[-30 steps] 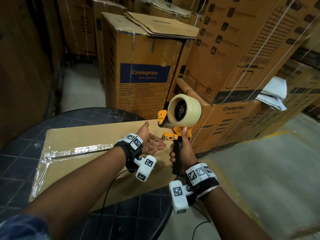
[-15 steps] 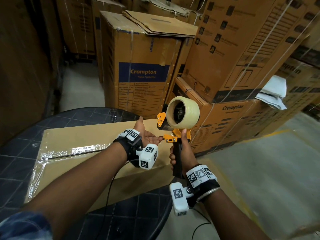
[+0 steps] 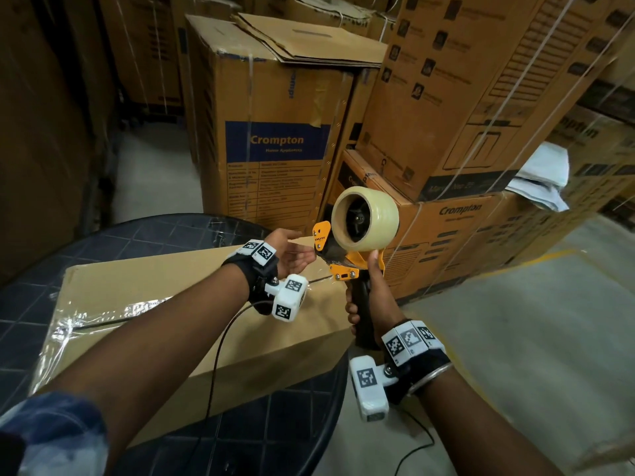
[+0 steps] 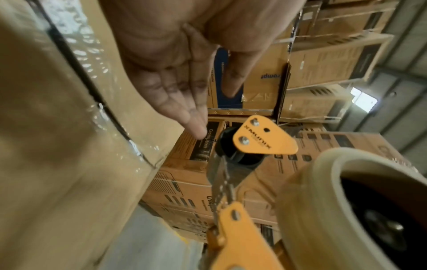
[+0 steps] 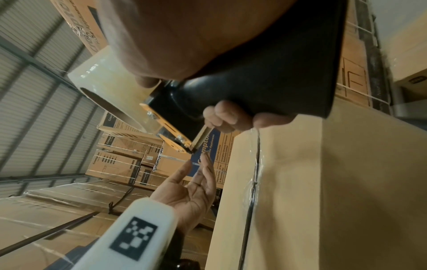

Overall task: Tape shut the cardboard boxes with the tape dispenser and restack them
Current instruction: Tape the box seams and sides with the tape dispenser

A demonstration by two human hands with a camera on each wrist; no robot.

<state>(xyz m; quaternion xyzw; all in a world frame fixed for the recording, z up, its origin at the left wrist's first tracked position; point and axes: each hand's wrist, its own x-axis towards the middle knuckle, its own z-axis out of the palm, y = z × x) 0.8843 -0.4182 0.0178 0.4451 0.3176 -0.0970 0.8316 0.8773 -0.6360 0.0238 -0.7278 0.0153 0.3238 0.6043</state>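
The right hand [image 3: 369, 304] has its grip clamped round the black handle of the tape dispenser [image 3: 347, 255], fingers curled on the front of the handle and the thumb up against the orange frame, holding it upright above the near right corner of the cardboard box [image 3: 165, 280]. The roll of tape [image 3: 366, 218] sits at the top of the dispenser with its open core facing the camera. The left hand [image 3: 292, 255] reaches across the box top towards the dispenser's front end, its grip apart: the fingers [image 4: 184, 109] are straight and close together, the thumb held away from them, and the fingertips are just beside the black roller and toothed blade [image 4: 223, 182]; whether they touch a loose end of tape cannot be told. The box lies flat on a round dark worktop [image 3: 103, 235] with a grid pattern, and a strip of shiny clear tape [image 3: 103, 314] runs along its centre seam and wraps down over the left end. Behind the worktop stand stacks of printed cartons [image 3: 275, 132], one of them with loose flaps on top, and a white cloth [image 3: 543, 176] lies on a carton at the right. Both wrists carry white camera units with black-and-white markers.
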